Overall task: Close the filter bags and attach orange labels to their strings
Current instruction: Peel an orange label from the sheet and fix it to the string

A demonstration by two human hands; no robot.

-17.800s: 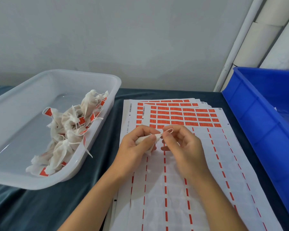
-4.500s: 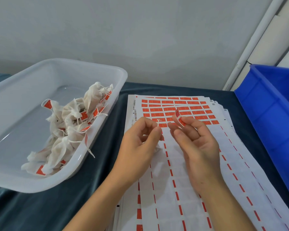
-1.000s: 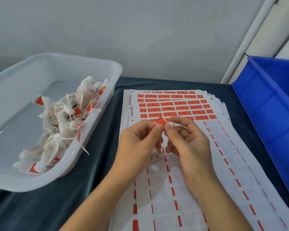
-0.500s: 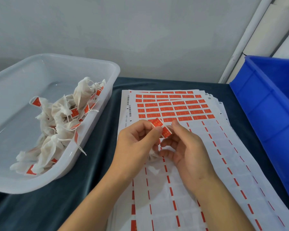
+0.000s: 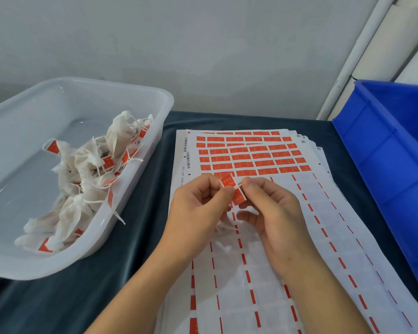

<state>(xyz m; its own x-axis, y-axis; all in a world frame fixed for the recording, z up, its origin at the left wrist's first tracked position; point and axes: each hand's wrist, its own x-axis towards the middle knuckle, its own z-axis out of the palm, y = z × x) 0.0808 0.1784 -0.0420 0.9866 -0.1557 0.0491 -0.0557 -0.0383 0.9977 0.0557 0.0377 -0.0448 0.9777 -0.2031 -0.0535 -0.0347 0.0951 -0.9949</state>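
My left hand (image 5: 198, 208) and my right hand (image 5: 273, 213) meet over the label sheets (image 5: 251, 160). Between their fingertips is one orange label (image 5: 232, 189), bent in the middle, with a thin white string crossing it. The left thumb and forefinger pinch its upper half; the right thumb and forefinger touch its lower half. A small white filter bag (image 5: 223, 226) hangs below my left palm, mostly hidden by the hand. Rows of orange labels fill the far part of the top sheet; the near part is peeled backing.
A clear plastic tub (image 5: 140, 92) at the left holds several closed, labelled filter bags (image 5: 87, 169). A blue crate (image 5: 391, 150) stands at the right edge. Dark cloth (image 5: 140, 237) covers the table. A grey wall and white pipes rise behind.
An orange label was peeled from the sheet by my right hand and brought to the string held in my left. Over the last second the label has unfolded across the string.
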